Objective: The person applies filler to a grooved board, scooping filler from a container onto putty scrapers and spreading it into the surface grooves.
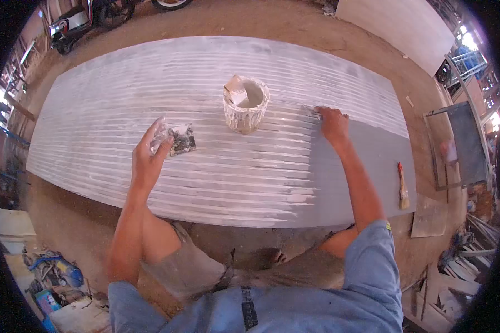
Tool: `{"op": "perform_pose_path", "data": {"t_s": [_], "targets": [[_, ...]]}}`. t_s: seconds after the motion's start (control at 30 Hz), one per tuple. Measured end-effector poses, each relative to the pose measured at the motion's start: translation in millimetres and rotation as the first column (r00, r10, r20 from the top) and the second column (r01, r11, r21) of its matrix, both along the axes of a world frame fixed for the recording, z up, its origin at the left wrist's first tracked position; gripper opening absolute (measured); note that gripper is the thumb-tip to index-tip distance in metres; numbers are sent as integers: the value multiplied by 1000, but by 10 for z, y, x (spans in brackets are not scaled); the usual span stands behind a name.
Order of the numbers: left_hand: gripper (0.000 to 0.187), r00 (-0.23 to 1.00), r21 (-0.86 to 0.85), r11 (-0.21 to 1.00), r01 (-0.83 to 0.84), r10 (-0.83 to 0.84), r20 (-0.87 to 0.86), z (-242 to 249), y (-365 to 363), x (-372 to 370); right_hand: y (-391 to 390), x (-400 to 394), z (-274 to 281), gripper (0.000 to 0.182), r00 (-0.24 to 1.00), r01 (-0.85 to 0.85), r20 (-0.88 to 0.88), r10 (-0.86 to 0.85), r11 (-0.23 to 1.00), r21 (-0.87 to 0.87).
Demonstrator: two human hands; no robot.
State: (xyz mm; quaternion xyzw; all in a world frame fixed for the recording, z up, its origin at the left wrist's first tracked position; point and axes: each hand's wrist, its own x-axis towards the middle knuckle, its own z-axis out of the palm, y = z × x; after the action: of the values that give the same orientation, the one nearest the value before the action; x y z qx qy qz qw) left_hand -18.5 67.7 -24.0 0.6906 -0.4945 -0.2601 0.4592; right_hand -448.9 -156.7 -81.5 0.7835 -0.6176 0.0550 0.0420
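Note:
My left hand (154, 145), whitish on the fingers, pinches a small flat square scraper (183, 139) smeared with white and dark residue, held above the panel. On the right, my right hand (332, 123) presses a thin flat blade (310, 112) against the panel, at the border between white streaks and plain grey. The big panel (233, 183) bears many white ridged stripes, with a smooth grey area at its right. Between my hands stands a paste-coated bucket (245, 115), with a pale spreader (236, 91) resting in its mouth.
A brush (403, 191) with a red handle lies on the panel's right end. Beyond the far edge are a motorbike (72, 25) and a pale board (400, 30). A metal-framed piece (461, 145) stands at right; tools and cans (53, 277) lie at lower left.

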Motion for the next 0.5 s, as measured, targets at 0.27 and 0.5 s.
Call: {"op": "perform_pose_path", "data": {"t_s": [0.27,0.5], "targets": [[53,999,-22,999,39,-39,-3,27,-109,-36,-192,-176,28,37,993,-99,86,87,983,152],[52,999,-32,999,44,-44,-10,-7,-30,-43,31,-140,-34,37,990,-90,118,79,991,94]]}}
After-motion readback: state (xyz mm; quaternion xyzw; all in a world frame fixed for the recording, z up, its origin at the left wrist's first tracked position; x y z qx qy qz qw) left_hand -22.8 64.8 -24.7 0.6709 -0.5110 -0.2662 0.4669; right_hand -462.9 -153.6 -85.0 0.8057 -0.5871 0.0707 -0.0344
